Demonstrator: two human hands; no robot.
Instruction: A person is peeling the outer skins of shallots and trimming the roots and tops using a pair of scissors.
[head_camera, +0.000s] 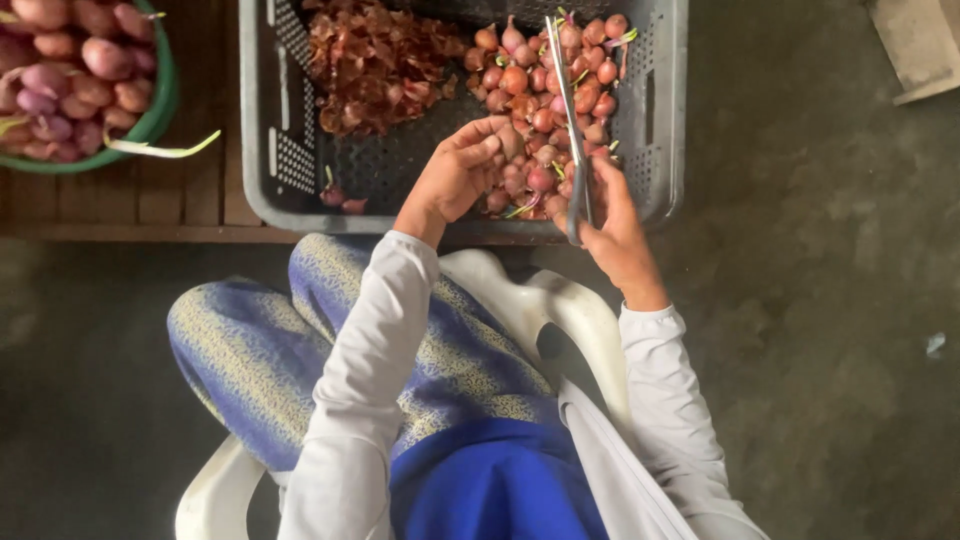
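Note:
My left hand (462, 170) reaches into a grey plastic crate (268, 130), its fingers curled over a shallot at the edge of a heap of unpeeled shallots (545, 100). Whether the fingers grip the shallot or only touch it is unclear. My right hand (612, 225) holds a long knife (566, 110) by the handle, blade pointing away over the heap. A pile of dry reddish skins (375, 65) lies in the crate's left half.
A green bowl (160, 110) of peeled shallots stands at the far left on a wooden pallet (190, 190). I sit on a white plastic chair (560, 310) on a dark concrete floor (820, 300). A pale board (915, 45) lies top right.

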